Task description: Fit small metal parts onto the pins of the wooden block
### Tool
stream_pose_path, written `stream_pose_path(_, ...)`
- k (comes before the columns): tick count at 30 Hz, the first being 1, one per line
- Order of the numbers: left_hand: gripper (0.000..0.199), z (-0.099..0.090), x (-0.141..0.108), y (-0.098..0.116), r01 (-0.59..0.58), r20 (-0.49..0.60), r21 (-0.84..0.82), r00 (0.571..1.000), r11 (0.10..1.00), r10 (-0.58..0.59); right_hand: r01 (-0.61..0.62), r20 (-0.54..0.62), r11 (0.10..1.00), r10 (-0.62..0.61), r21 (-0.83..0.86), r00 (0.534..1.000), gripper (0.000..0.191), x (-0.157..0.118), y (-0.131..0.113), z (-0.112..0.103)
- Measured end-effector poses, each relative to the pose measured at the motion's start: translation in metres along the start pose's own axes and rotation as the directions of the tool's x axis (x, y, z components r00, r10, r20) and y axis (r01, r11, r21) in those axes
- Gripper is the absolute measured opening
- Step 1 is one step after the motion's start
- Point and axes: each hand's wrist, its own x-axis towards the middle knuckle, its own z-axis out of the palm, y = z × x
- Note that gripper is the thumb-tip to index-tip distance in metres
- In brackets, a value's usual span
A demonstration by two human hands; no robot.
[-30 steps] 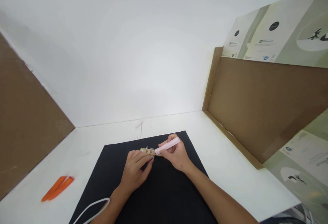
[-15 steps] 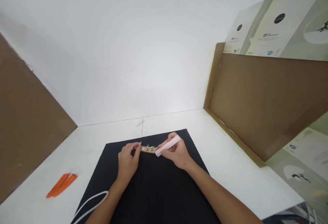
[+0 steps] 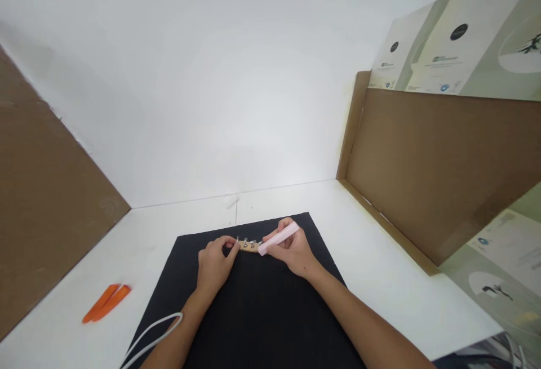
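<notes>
Near the black rectangular mat's [image 3: 262, 312] far edge, the left fingers [image 3: 232, 253] pinch a small shiny piece [image 3: 237, 240] at the narrow tan strip's [image 3: 248, 248] end; right fingers [image 3: 284, 222] clamp a pale pink bar [image 3: 279, 238]. Light, steady pressure suits it.

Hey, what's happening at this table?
Someone is working with both hands over a black mat. The right hand holds a pink stick against or just over one end of a small tan strip with metal bits on it. The left hand pinches something small at the other end.
</notes>
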Motion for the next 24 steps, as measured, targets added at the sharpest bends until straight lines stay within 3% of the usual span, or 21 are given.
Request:
stream_pose_path(4,0.018,-0.012,-0.01,0.008,0.093,0.001,0.1,0.996,0.991,-0.094,-0.008,-0.004,1.0,0.008,0.018,1.0,0.05,0.001,0.0,-0.001)
stream_pose_path(9,0.013,-0.009,-0.026,0.018,-0.043,0.014,0.112,0.999,0.993,0.042,-0.026,-0.031,1.0,0.027,0.012,0.999,0.05,0.005,0.0,-0.004)
stream_pose_path(12,0.021,-0.001,-0.03,0.021,-0.116,0.014,0.091,0.993,0.989,0.115,-0.052,-0.062,0.998,0.053,0.025,0.997,0.049,0.007,0.0,-0.006)
stream_pose_path(19,0.034,-0.001,-0.027,0.029,-0.017,0.186,0.193,0.982,0.981,-0.019,-0.078,-0.124,0.996,0.082,0.031,0.989,0.047,0.009,0.0,-0.007)
stream_pose_path(24,0.04,0.0,-0.025,0.033,-0.1,0.273,0.216,0.961,0.971,0.038,-0.06,-0.124,0.998,0.063,0.03,0.99,0.044,0.01,0.003,-0.009)
